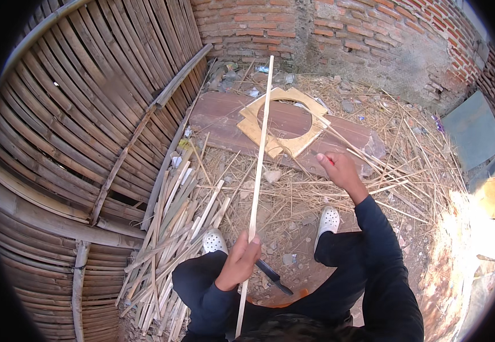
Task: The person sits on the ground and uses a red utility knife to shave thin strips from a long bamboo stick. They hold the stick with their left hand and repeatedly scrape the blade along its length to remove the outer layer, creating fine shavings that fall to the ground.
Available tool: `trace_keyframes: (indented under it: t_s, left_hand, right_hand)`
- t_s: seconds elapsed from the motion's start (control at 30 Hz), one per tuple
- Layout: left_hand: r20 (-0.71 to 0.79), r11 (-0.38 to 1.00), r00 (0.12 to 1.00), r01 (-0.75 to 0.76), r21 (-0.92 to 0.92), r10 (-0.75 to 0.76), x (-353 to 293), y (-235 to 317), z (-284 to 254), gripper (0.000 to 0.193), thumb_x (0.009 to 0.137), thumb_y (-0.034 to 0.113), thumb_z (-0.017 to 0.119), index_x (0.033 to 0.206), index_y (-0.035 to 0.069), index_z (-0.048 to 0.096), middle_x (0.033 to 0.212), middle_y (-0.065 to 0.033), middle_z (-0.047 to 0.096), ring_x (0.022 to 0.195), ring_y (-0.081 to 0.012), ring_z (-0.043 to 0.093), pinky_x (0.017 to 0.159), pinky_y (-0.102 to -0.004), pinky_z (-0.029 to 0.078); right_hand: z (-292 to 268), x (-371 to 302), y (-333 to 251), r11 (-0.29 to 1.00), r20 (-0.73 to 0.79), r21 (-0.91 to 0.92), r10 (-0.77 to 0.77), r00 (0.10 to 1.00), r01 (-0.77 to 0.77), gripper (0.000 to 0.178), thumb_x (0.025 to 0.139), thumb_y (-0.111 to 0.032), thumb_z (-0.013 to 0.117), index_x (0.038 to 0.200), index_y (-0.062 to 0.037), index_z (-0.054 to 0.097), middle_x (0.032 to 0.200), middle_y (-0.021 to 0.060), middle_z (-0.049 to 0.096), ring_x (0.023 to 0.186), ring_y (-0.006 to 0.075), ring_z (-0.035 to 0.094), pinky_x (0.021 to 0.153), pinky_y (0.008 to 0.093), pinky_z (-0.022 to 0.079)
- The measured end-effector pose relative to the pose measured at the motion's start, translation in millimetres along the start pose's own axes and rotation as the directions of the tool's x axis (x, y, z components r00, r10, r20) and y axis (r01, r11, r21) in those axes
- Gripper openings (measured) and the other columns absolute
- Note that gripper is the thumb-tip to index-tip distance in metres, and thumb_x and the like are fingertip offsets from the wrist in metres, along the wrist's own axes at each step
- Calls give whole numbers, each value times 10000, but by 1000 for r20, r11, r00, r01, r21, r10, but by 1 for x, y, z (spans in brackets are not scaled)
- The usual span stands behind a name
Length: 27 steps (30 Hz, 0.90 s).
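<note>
My left hand (240, 263) is closed round the lower part of a long, pale bamboo strip (261, 139), which rises away from me across the middle of the view. Further forward and to the right, my right hand (340, 170) is closed on a small tool with a red handle (331, 161). Only a bit of red and a short dark tip of it show, so its kind is unclear. That hand is apart from the strip. Between my legs, beside the left hand, lies a dark knife-like object (274, 277).
A yellowish board with a round hole (251, 137) lies on a brown plank (213, 117) ahead. Many split bamboo strips (156, 268) are heaped at my left. A bamboo wall (70, 114) stands left, a brick wall (361, 34) beyond. Straw and rubble cover the ground.
</note>
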<state>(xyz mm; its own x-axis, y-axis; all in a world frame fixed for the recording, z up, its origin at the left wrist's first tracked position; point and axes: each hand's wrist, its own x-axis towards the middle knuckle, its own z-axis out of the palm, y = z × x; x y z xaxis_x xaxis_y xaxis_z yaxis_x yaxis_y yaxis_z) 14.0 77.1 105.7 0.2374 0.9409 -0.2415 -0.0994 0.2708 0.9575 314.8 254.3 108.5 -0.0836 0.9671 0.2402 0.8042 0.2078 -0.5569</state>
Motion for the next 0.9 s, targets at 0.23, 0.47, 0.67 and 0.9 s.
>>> trace_keyframes:
  t_s: [0.23, 0.47, 0.67, 0.9]
  left_hand:
    - [58, 996, 995, -88, 10, 87, 12, 7, 10, 129, 1035, 179, 429, 1000, 55, 423, 699, 12, 432, 619, -65, 400, 581, -239, 367]
    - [174, 989, 980, -115, 94, 97, 9, 10, 13, 130, 1034, 183, 430, 995, 60, 414, 702, 16, 426, 613, -62, 395, 573, -233, 357]
    - [199, 985, 976, -118, 128, 91, 5, 5, 6, 133, 1027, 177, 444, 1026, 47, 418, 711, 6, 439, 624, -69, 418, 583, -248, 379]
    - [208, 989, 974, -108, 105, 84, 2, 14, 7, 123, 1034, 177, 427, 991, 65, 402, 710, 16, 408, 613, -60, 373, 573, -228, 341]
  right_hand:
    - [43, -52, -84, 797, 134, 108, -603, 786, 594, 502, 801, -579, 655, 677, -98, 585, 544, 88, 536, 515, 315, 575, 463, 413, 413]
    - [52, -33, -59, 882, 63, -29, -468, 881, 471, 555, 808, -656, 607, 666, -120, 631, 500, 86, 552, 452, 298, 579, 433, 407, 424]
    - [45, -36, -76, 867, -11, -31, -498, 867, 498, 543, 827, -596, 620, 622, -96, 561, 502, 97, 532, 449, 311, 551, 435, 414, 406]
    - [48, -50, -86, 855, 63, 22, -518, 853, 518, 581, 817, -664, 585, 637, -114, 639, 465, 101, 544, 443, 302, 583, 428, 410, 432]
